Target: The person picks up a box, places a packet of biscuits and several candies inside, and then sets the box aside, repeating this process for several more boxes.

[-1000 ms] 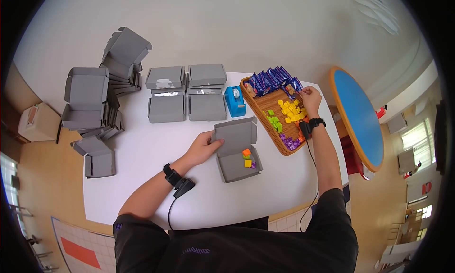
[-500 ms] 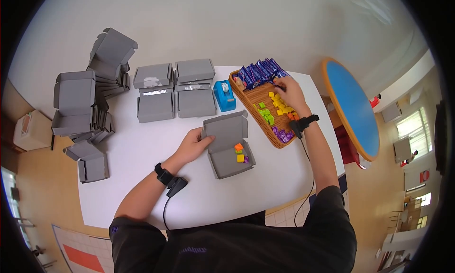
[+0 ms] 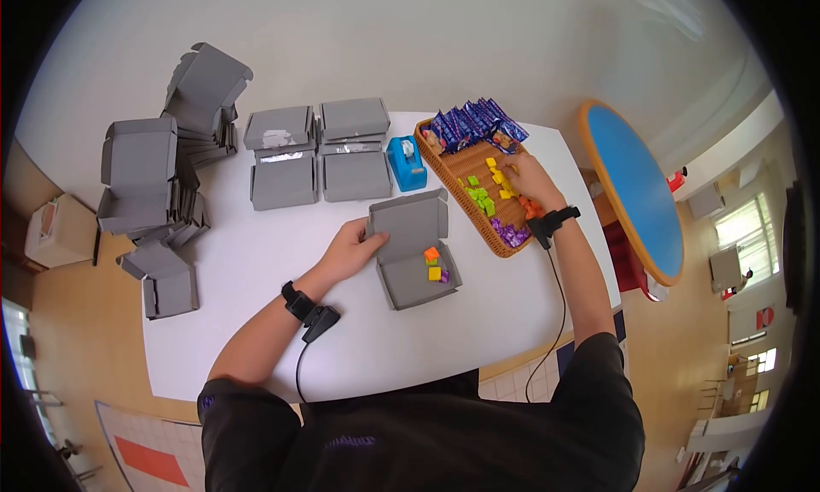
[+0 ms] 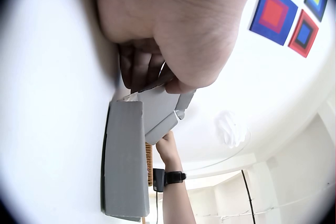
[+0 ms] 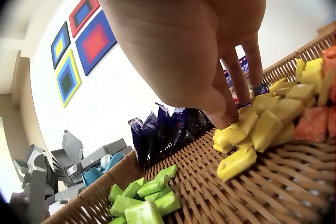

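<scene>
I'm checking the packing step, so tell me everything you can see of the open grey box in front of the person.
The open grey box looks like matt cardboard and lies flat on the white table, its lid folded back toward the wicker tray. Its shallow base holds a few small sweets: orange, green, yellow and purple. The left hand grips the lid's left edge.

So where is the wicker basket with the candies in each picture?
Head view: the wicker basket sits right of centre, under the right hand.
Left wrist view: only a thin strip of the basket shows at bottom centre, behind the open grey box.
Right wrist view: it fills the lower half.
Shared landmark: the open grey box.
</scene>
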Tool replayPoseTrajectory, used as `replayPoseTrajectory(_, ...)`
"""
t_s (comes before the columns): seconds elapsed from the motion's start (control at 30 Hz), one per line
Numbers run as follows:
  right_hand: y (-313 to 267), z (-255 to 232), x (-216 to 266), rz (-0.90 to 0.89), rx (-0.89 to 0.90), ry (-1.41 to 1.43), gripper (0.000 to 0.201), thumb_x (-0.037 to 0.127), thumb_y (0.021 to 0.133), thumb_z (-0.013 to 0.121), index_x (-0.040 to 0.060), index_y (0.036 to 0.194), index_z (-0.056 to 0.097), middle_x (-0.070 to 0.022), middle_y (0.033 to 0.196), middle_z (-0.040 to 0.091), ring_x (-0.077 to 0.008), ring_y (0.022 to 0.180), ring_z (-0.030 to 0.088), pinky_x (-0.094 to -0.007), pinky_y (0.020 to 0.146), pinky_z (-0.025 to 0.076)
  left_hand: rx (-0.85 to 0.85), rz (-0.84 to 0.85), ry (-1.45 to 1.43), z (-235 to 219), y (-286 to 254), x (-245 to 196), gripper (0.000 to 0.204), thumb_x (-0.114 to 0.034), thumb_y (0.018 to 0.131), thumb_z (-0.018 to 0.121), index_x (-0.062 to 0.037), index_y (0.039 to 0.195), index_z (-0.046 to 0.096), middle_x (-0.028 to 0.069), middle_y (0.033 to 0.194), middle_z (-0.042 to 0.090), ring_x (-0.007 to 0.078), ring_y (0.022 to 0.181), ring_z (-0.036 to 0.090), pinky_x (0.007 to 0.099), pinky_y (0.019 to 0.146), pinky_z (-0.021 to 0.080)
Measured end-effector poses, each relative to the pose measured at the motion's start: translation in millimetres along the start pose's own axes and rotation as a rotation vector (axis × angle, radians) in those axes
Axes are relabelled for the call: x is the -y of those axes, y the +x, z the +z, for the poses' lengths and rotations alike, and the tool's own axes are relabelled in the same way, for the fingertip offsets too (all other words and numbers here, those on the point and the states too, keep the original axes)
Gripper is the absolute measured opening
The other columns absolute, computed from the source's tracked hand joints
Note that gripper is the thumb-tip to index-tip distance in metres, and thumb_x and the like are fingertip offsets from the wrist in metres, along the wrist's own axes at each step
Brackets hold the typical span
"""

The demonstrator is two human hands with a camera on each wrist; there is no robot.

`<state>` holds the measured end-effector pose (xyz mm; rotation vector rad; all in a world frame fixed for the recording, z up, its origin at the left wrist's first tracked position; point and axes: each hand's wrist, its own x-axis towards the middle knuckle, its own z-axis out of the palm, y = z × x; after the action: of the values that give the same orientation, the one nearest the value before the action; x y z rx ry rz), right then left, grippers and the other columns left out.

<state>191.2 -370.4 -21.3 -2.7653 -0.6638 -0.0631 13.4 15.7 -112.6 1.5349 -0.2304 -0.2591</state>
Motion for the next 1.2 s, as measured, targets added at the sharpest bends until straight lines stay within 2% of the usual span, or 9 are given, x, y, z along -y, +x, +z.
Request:
replayPoseTrajectory(0.17, 6, 9, -4, -0.194, -0.104, -0.024, 0.030, 0.002, 0.092, 0.061, 0.0011, 0.119, 0.073, -0.0237, 0.113, 0.072, -0.0399, 0.107, 0.067, -0.0470, 0.095, 0.054, -0.002, -0.018, -0.006, -1, 1, 0, 0.034, -0.017, 0.106, 0.061, 0.0053, 0.132, 0.065, 0.0079, 0.113, 0.075, 0.0124, 0.104, 0.067, 0.0302, 0.094, 0.053)
replayPoseTrajectory(0.27, 11, 18, -17, -0.173, 0.016, -0.079, 0.031, 0.003, 0.091, 0.063, 0.0033, 0.121, 0.073, -0.0232, 0.115, 0.072, -0.0394, 0.111, 0.066, -0.0472, 0.096, 0.053, -0.013, 0.012, -0.003, 0, 3, 5, 0.033, -0.016, 0.106, 0.061, 0.0046, 0.132, 0.065, 0.0088, 0.113, 0.076, 0.0115, 0.101, 0.069, 0.0296, 0.091, 0.055)
replayPoseTrajectory(0.57, 8, 14, -21, -0.121, 0.006, -0.036, 0.019, 0.000, 0.087, 0.069, -0.0005, 0.105, 0.072, -0.0189, 0.104, 0.075, -0.0364, 0.100, 0.072, -0.0428, 0.090, 0.056, -0.006, 0.019, 0.023, -1, 3, 6, 0.033, -0.017, 0.106, 0.062, 0.0039, 0.131, 0.066, 0.0094, 0.111, 0.076, 0.0120, 0.100, 0.069, 0.0300, 0.090, 0.055)
replayPoseTrajectory(0.87, -8, -1, -9, -0.069, 0.013, -0.171, 0.019, 0.002, 0.084, 0.071, 0.0021, 0.103, 0.074, -0.0170, 0.100, 0.075, -0.0372, 0.099, 0.071, -0.0443, 0.089, 0.056, -0.011, 0.024, 0.006, 0, 2, 3, 0.032, -0.016, 0.105, 0.061, 0.0046, 0.129, 0.066, 0.0085, 0.109, 0.076, 0.0112, 0.096, 0.069, 0.0295, 0.087, 0.055)
replayPoseTrajectory(0.97, -21, -2, 21, -0.206, -0.132, -0.205, 0.014, 0.003, 0.085, 0.072, 0.0017, 0.099, 0.072, -0.0154, 0.094, 0.071, -0.0355, 0.096, 0.068, -0.0441, 0.087, 0.055, -0.009, 0.024, 0.024, -2, 3, 6, 0.031, -0.015, 0.105, 0.061, 0.0045, 0.129, 0.066, 0.0080, 0.108, 0.076, 0.0113, 0.096, 0.069, 0.0297, 0.086, 0.055)
replayPoseTrajectory(1.07, -44, -2, 78, -0.227, -0.107, 0.095, 0.010, 0.005, 0.086, 0.072, 0.0015, 0.095, 0.070, -0.0135, 0.089, 0.068, -0.0340, 0.094, 0.066, -0.0437, 0.085, 0.053, -0.013, 0.034, 0.015, -1, 2, 4, 0.031, -0.015, 0.105, 0.061, 0.0046, 0.129, 0.066, 0.0080, 0.109, 0.076, 0.0113, 0.096, 0.069, 0.0299, 0.086, 0.056)
replayPoseTrajectory(1.13, -67, -3, 122, -0.248, 0.039, 0.202, 0.008, 0.006, 0.088, 0.071, 0.0034, 0.095, 0.069, -0.0112, 0.087, 0.067, -0.0313, 0.085, 0.066, -0.0414, 0.077, 0.053, -0.011, 0.017, 0.031, -1, 2, 3, 0.032, -0.015, 0.105, 0.061, 0.0044, 0.130, 0.066, 0.0084, 0.110, 0.076, 0.0117, 0.096, 0.070, 0.0302, 0.087, 0.056)
replayPoseTrajectory(1.17, -78, 7, 135, -0.375, -0.019, 0.225, 0.011, 0.007, 0.087, 0.073, 0.0052, 0.097, 0.069, -0.0107, 0.085, 0.066, -0.0300, 0.082, 0.067, -0.0411, 0.074, 0.053, -0.008, 0.008, 0.040, -1, 2, 3, 0.032, -0.015, 0.105, 0.061, 0.0043, 0.130, 0.065, 0.0086, 0.111, 0.076, 0.0119, 0.097, 0.070, 0.0303, 0.088, 0.056)
replayPoseTrajectory(1.2, -88, 8, 153, -0.333, 0.108, 0.241, 0.013, 0.008, 0.086, 0.075, 0.0062, 0.098, 0.070, -0.0101, 0.086, 0.066, -0.0301, 0.084, 0.067, -0.0414, 0.076, 0.054, -0.009, 0.003, 0.034, -1, 2, 2, 0.032, -0.015, 0.105, 0.061, 0.0042, 0.131, 0.065, 0.0087, 0.112, 0.076, 0.0120, 0.098, 0.069, 0.0304, 0.089, 0.056)
